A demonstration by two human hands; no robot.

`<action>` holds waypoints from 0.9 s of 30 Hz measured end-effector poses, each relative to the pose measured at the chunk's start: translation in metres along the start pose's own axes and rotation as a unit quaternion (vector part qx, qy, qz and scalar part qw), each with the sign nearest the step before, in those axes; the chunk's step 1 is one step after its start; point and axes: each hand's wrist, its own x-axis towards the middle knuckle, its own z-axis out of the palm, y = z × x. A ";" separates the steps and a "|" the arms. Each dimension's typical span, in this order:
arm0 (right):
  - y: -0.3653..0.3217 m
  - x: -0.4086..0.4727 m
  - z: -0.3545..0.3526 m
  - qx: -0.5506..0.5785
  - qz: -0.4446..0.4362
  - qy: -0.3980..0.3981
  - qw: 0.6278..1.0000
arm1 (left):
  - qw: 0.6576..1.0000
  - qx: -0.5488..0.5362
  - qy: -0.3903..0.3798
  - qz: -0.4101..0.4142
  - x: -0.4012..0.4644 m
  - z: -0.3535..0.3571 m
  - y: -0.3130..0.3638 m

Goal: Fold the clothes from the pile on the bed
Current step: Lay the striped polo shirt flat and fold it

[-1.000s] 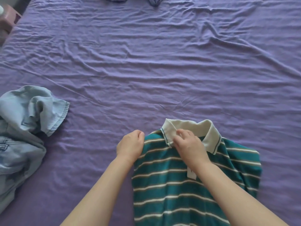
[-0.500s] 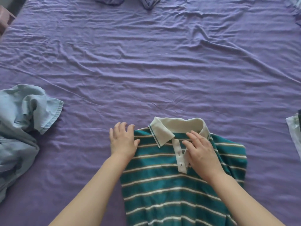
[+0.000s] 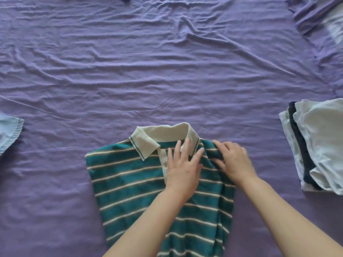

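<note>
A green polo shirt (image 3: 130, 182) with cream stripes and a cream collar lies face up on the purple bed sheet (image 3: 167, 80), its sides folded in. My left hand (image 3: 183, 169) lies flat on the chest just right of the button placket, fingers straight and reaching the collar. My right hand (image 3: 233, 160) rests on the shirt's right shoulder, fingers curled over a bunched fold of the green cloth. Both forearms cover the shirt's lower right part.
A stack of folded clothes (image 3: 319, 145), pale with one dark layer, sits at the right edge. A light blue denim garment (image 3: 9, 132) pokes in at the left edge. Bunched purple bedding (image 3: 315, 13) lies at the far right corner.
The view has shifted right, bringing the folded stack into sight. My left hand moved from the shirt's left shoulder to the chest; my right hand moved from the placket to the right shoulder.
</note>
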 end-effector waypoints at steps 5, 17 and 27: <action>0.026 0.010 -0.012 0.012 0.020 0.069 0.997 | 0.993 -0.097 0.030 -0.059 0.041 -0.021 0.001; 0.040 0.047 0.008 -0.041 0.040 0.110 0.992 | 0.998 -0.007 0.032 -0.060 0.086 -0.009 -0.022; -0.015 -0.056 0.047 -0.060 -0.183 0.075 0.978 | 0.988 0.129 0.079 -0.012 -0.026 0.015 0.004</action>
